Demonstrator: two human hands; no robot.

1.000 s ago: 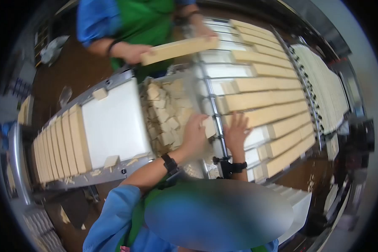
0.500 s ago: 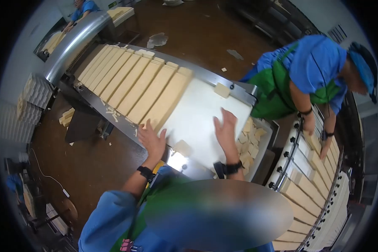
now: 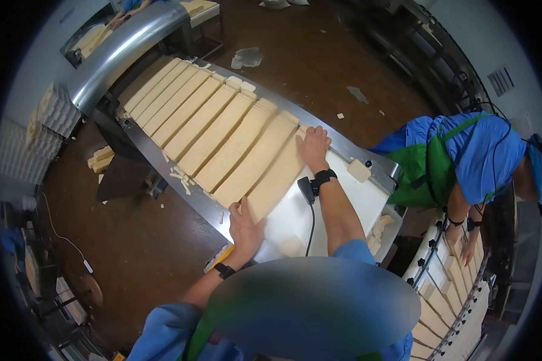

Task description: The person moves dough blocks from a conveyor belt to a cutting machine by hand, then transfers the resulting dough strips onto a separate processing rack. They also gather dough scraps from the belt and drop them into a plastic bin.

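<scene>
Last slab (image 3: 277,177) in the row, on white belt (image 3: 343,198), spans between my hands: left hand (image 3: 245,225) at near end, right hand (image 3: 314,147) at far end, fingers open and flat on it. Half a second back, right hand lay on bare belt.

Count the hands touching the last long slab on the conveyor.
2. The left hand is at the near end of the slab; the right hand lies flat on its far end. No other hand shows there.
</scene>
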